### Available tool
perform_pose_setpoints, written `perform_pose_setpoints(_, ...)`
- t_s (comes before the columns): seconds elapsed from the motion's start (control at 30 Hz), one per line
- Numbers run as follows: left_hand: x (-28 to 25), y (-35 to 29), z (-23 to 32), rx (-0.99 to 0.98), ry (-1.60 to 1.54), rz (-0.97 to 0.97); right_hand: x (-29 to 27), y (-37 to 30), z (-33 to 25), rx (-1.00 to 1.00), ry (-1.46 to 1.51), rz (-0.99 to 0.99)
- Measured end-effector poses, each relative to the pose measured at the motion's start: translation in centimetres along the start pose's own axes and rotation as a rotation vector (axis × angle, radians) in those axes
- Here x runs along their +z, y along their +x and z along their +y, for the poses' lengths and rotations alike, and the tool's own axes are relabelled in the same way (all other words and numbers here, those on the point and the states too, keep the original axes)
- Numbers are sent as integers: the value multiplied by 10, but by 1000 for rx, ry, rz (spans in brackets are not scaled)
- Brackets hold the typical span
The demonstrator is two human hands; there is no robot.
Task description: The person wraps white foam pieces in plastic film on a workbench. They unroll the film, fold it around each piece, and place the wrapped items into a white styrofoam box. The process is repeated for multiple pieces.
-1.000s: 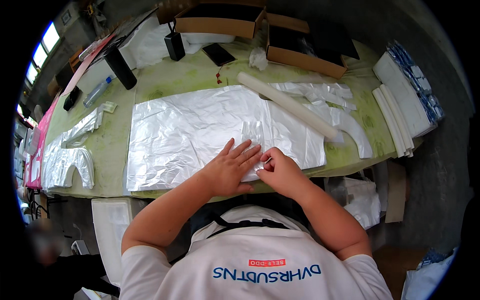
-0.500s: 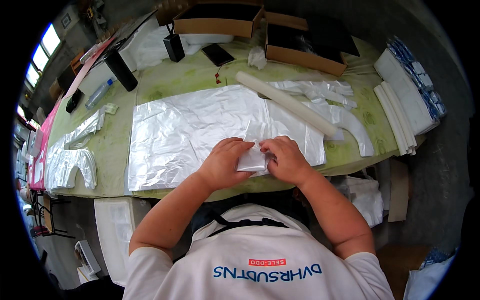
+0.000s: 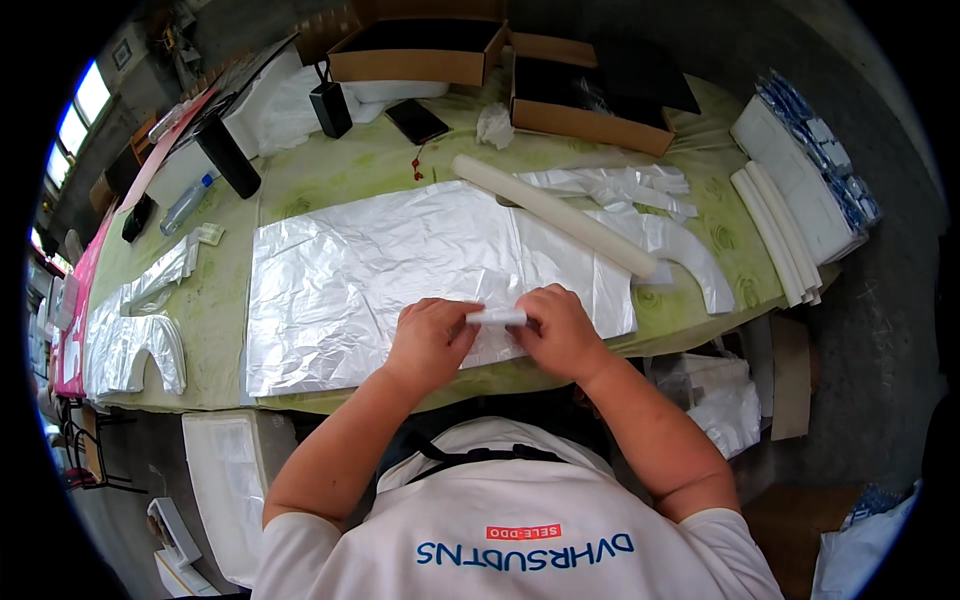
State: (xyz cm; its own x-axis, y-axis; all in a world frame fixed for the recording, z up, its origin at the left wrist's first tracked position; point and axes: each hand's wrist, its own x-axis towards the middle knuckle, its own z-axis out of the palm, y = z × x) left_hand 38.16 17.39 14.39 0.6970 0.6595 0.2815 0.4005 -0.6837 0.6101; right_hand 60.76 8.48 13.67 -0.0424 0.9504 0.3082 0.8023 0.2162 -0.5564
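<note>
Since the earlier head frame, the small plastic piece [image 3: 497, 317] has gone from wide packet to slim strip, and there it is over the silvery sheet [image 3: 350, 290], left hand [image 3: 430, 340] pinching one end, right hand [image 3: 558, 332] the other, forearms angled inward! The near edge of the tabletop [image 3: 217, 335] runs close below, flat sheet stretches leftward, and a pale tube [image 3: 555, 215] lies beyond.

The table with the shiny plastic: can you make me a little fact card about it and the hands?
Table: green patterned cover
Left hand: pinching one end of the small folded plastic
Right hand: pinching its other end
Below the hands: large shiny plastic sheets, wrinkled
Lying slantwise on the sheets: pale roll
Far side: black phone, two open brown boxes
Left side: clear bottle with blue cap, lying down
</note>
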Motion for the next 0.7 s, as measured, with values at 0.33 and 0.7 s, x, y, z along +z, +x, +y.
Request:
perform_pose_setpoints(0.33,12,6,-2,-155,-6,87,16,-5,-5,24,-122,261)
perform_pose_setpoints(0.7,3,-4,-11,115,50,44,8,-18,-15,-70,4,292)
